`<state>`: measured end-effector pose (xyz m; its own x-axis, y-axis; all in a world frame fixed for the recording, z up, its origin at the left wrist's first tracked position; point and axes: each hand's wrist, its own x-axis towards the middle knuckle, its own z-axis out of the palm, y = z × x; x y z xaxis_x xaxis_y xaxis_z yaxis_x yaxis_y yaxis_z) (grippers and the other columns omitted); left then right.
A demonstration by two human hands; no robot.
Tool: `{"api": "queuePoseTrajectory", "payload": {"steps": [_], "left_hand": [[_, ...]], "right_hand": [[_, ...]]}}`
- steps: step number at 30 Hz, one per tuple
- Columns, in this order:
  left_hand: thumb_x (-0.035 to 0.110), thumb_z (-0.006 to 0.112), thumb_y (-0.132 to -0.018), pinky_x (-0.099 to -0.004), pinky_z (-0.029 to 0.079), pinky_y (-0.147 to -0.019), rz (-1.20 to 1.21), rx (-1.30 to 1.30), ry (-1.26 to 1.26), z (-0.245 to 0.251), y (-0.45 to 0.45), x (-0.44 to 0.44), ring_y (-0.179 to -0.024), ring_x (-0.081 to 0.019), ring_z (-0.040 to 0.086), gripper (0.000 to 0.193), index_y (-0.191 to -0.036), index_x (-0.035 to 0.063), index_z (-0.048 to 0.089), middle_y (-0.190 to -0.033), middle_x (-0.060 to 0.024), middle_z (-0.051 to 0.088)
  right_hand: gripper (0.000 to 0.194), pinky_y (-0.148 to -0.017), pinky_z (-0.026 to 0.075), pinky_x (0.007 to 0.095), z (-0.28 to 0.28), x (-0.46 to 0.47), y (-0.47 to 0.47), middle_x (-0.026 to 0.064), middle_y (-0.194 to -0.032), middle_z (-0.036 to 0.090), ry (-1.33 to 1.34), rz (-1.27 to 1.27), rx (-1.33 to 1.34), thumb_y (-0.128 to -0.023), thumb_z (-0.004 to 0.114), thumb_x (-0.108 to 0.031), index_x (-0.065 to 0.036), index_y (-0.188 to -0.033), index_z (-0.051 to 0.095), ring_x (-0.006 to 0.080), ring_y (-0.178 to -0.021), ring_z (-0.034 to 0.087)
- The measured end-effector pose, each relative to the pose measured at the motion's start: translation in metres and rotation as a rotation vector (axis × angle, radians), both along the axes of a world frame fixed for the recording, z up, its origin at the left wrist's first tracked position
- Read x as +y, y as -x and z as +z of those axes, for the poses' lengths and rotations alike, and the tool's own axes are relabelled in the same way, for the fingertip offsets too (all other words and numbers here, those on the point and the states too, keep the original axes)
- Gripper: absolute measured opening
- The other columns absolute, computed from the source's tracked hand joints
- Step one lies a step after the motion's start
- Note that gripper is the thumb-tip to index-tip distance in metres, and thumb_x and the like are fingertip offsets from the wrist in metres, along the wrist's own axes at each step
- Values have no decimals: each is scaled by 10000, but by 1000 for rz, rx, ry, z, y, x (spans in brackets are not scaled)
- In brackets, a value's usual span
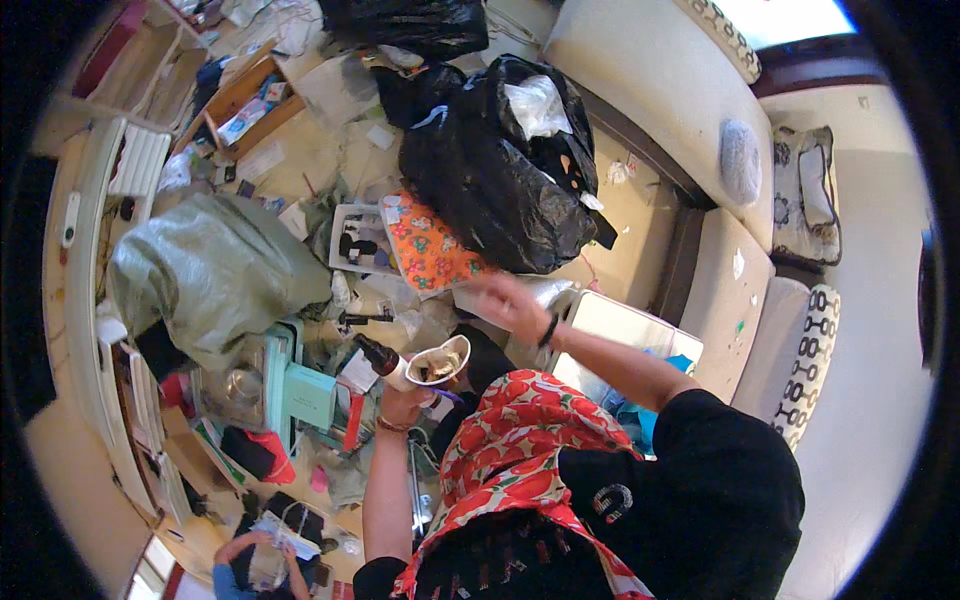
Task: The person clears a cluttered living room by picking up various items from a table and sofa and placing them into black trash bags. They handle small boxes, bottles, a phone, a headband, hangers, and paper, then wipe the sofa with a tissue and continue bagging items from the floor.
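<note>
My left hand [405,401] is closed around a brown bottle with a black pump top [379,356] and a paper cup [439,364] with mixed small things inside, held side by side. My right hand [510,304] is blurred, near the lower edge of an orange patterned cloth or mat [427,244]; whether it touches the cloth cannot be told, and nothing shows in its fingers. Left of the cloth is a white plastic bin [337,236] with dark items in it. Just beyond my right hand lies a large black plastic bag [487,180], its mouth showing white plastic.
An olive-green sheet [217,262] is heaped at left, above a mint-green box [310,396]. A wooden drawer [259,109] lies at upper left. Sofa seats [727,300] line the right. Litter covers much of the floor. Another person's hands [274,544] hold papers at lower left.
</note>
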<state>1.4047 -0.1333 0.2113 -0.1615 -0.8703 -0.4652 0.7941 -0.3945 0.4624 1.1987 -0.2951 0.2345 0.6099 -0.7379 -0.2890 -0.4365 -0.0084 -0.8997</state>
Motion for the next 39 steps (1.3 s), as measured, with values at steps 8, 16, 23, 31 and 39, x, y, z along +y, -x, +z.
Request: {"api": "queuePoseTrajectory", "payload": {"steps": [8, 16, 23, 31, 39], "left_hand": [[238, 677, -637, -351, 417, -852, -236, 9, 60, 3, 35, -157, -958, -245, 531, 603, -1118, -34, 433, -1035, -124, 536], [68, 640, -637, -237, 437, -673, -471, -155, 115, -57, 126, -271, -764, -111, 551, 351, -969, 11, 540, -879, -36, 577], [173, 727, -556, -312, 417, -793, -491, -1122, 68, -139, 172, -322, -928, -239, 524, 732, -1165, -15, 367, -1059, -164, 515], [-46, 455, -702, -401, 285, -955, -761, -2039, 597, -109, 88, -268, -1194, -348, 274, 593, -1258, 96, 306, -1349, -163, 106], [-23, 482, -702, -333, 457, -733, -738, -2385, 230, -105, 16, -261, -895, -308, 521, 724, -1320, 191, 172, -1130, -139, 341]], "right_hand": [[952, -860, 360, 370, -174, -202, 114, 153, -1207, 385, -87, -316, 823, -483, 739, -296, -98, -1273, 245, 315, -1034, 439], [209, -637, 458, 391, -193, -28, 29, 84, -853, 601, 85, 12, 359, -746, 471, -259, -113, -848, 582, 276, -753, 575], [135, -576, 438, 406, -106, -37, -6, 150, -657, 572, 221, 81, 383, -667, 497, -131, -67, -778, 543, 317, -645, 555], [389, -633, 448, 399, -76, -28, 15, 153, -852, 567, 38, 8, 192, -704, 524, -122, -110, -1084, 444, 301, -759, 556], [262, -611, 439, 410, -206, -79, 121, 189, -704, 570, 191, -975, 570, -764, 496, -274, -21, -744, 560, 340, -678, 552]]}}
